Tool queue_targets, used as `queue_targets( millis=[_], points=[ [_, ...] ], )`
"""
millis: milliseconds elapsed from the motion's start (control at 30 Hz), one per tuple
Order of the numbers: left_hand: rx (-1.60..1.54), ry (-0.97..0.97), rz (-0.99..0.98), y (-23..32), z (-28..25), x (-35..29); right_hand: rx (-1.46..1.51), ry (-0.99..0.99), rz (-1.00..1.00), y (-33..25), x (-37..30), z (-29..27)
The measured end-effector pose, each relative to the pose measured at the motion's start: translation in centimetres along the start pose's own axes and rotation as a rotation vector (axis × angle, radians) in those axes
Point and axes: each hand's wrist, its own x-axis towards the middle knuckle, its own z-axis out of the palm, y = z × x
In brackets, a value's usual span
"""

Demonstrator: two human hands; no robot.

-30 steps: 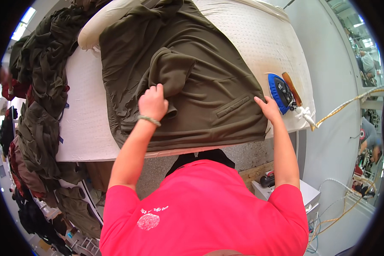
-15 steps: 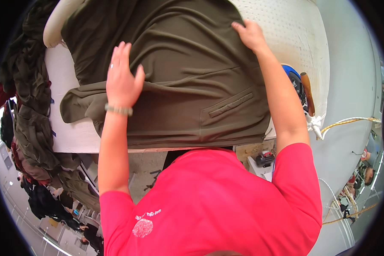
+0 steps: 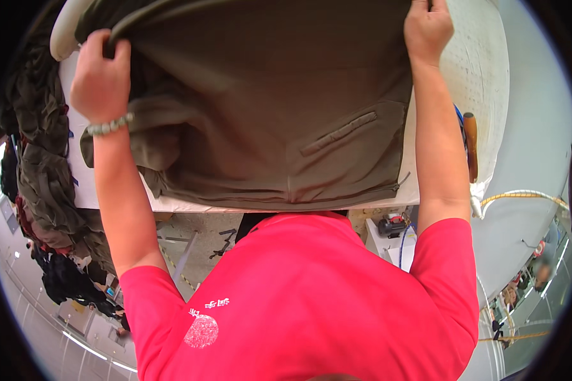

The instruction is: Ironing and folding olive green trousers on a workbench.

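A dark olive garment with a slanted welt pocket lies spread over a pale padded table, its lower edge along the table's near side. At the left, my left hand is closed on a fold of the cloth and lifts it a little. At the far right edge of the garment, my right hand pinches the fabric, its fingertips cut off by the frame's top. Between the hands the cloth is drawn fairly smooth. A bunched part of it sits below my left hand.
Right of my right forearm is an iron's wooden handle, with a yellow-white hose running off it. A padded white arm stands at the far left. Piled dark garments hang beside the table. A small motor sits below the table edge.
My left hand, flat and open before, has moved left and up and now grips the cloth. My right hand has moved up and right, and the garment is stretched smoother.
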Motion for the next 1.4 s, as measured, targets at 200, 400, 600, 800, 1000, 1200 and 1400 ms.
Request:
queue_targets(
  millis=[200,400,600,800,1000,1200,1400],
  points=[
    [0.067,0.154,0.102,-1.3,3.8,6.0,-0.156,0.029,-0.01,2.0,3.9,2.6],
    [-0.23,0.052,0.563,7.3,5.5,-0.2,-0.344,-0.286,0.278,6.7,1.9,1.6],
    [-0.228,-0.382,0.513,5.3,6.1,-5.6,-0.239,-0.497,0.649,5.1,-3.1,-3.6],
    [-0.132,-0.455,0.539,6.6,6.7,-4.3,0.174,-0.545,0.778,3.8,-4.1,-4.6],
    [0.023,-0.325,0.335,7.3,5.9,-5.6,0.4,-0.288,0.654,7.4,-6.4,-3.8],
    [-0.352,-0.15,0.349,8.1,1.8,-7.2,-0.006,-0.206,0.371,6.4,-9.3,-4.5],
    [-0.548,0.058,-0.854,-3.5,-5.9,-25.3,-0.036,-0.279,0.587,0.0,-17.7,-12.8]
  ],
)
